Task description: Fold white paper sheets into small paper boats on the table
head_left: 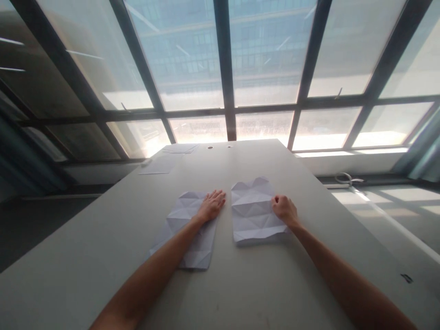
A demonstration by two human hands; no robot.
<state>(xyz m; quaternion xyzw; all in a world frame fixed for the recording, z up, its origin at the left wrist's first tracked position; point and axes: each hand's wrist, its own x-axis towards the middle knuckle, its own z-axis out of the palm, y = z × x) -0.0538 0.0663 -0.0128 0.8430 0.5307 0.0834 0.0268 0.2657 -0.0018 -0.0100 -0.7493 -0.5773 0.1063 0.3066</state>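
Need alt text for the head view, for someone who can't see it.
The left hand lies flat on the left creased sheet, and the curled right hand is at the right edge of the right creased sheet, on a white table. More paper lies at the far left, before windows.

Central lane: a narrow strip of bare table (225,243) ran between the left creased sheet (180,217) and the right creased sheet (254,211); the left hand (212,205), spread flat, crowded its far part. Far lane: open surface stretched beyond both sheets toward the windows (192,55), which barred the way past the table's end. Far left: flat papers (161,163) lay low. Right flank: open surface lay outside the curled right hand (284,208). Near side: open between the left forearm (165,256) and right forearm (337,270), which slanted across either approach.
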